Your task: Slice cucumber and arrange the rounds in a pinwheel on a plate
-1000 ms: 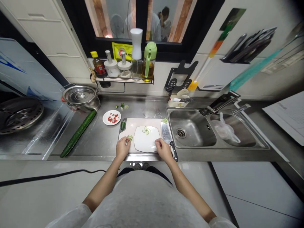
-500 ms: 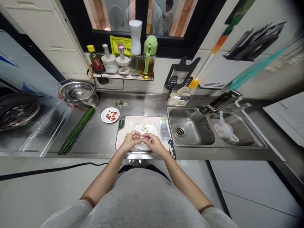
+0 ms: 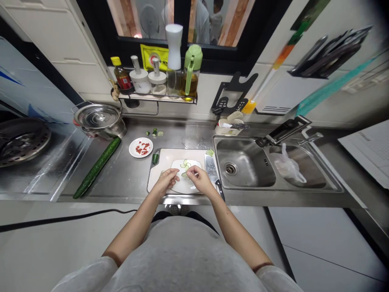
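My right hand [image 3: 199,179] pinches a thin cucumber slice [image 3: 184,174] between thumb and fingertips, over the right part of a white square plate [image 3: 182,189]. Other curved cucumber slices [image 3: 184,164] lie on the plate near its far edge. My left hand [image 3: 165,181] is at the plate's left edge, fingers loosely bent and apart, with nothing visible in them. The plate rests on a pale cutting board [image 3: 173,154]. A kitchen knife [image 3: 210,165] lies along the board's right side, its black handle toward me. A cucumber chunk [image 3: 155,158] sits at the board's left corner.
On the left lie a whole cucumber [image 3: 97,167] and a small plate [image 3: 131,152] with red pieces. A lidded steel pot [image 3: 103,121] stands behind them. Cucumber ends [image 3: 154,132] lie behind the board. The double sink [image 3: 246,162] is to the right, below a faucet [image 3: 282,132].
My hands have moved apart from where they met over the plate. The right has gone slightly right with the cucumber slice, now visible in its fingers; the left has drawn slightly left.
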The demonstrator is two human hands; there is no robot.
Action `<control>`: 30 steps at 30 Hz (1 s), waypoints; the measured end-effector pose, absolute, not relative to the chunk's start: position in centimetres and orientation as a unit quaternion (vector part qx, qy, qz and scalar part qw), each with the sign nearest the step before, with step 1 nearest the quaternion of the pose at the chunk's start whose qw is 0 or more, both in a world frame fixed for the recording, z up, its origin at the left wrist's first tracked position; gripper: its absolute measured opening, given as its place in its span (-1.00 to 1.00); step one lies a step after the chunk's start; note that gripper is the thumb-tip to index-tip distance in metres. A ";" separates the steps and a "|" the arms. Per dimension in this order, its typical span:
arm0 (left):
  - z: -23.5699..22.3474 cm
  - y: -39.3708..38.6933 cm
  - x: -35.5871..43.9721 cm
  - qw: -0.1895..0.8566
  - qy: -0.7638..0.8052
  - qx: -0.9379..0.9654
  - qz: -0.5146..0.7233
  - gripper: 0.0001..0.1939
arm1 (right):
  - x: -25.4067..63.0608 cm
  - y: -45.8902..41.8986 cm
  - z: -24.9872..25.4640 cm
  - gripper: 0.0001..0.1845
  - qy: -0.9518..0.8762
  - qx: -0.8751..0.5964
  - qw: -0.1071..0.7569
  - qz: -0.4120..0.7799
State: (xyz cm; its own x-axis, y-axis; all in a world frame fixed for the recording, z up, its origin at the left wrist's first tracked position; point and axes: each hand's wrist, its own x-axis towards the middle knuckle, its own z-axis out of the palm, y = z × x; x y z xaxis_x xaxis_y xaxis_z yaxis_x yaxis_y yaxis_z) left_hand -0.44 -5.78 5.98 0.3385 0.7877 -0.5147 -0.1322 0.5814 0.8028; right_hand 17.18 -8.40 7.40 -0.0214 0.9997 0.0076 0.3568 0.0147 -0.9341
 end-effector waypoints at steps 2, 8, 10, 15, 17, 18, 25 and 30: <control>6.4 -5.9 -0.2 0.784 0.460 0.313 0.275 -0.47 | 17.2 -8.3 7.8 -0.83 -0.590 -0.571 0.407 0.401; 7.1 -5.7 0.6 0.821 0.428 0.272 0.263 -0.46 | 17.3 -8.2 8.2 -0.81 -0.591 -0.569 0.410 0.398; 7.1 -5.5 0.7 0.821 0.424 0.268 0.272 -0.46 | 17.4 -8.2 8.0 -0.81 -0.593 -0.569 0.408 0.398; 7.2 -5.2 1.1 0.795 0.441 0.283 0.306 -0.38 | 17.7 -8.3 7.4 -0.81 -0.601 -0.574 0.395 0.391; 7.4 -5.1 1.2 0.779 0.447 0.302 0.320 -0.37 | 17.8 -8.4 7.2 -0.81 -0.603 -0.579 0.388 0.387; 7.4 -5.1 1.3 0.772 0.448 0.313 0.326 -0.38 | 17.9 -8.4 7.1 -0.80 -0.603 -0.581 0.387 0.387; 7.2 -5.2 2.4 0.721 0.470 0.363 0.358 -0.38 | 18.3 -8.8 6.8 -0.78 -0.594 -0.590 0.386 0.388; 5.7 -5.2 3.2 0.703 0.437 0.423 0.368 -0.45 | 19.5 -9.1 5.8 -0.79 -0.588 -0.598 0.364 0.405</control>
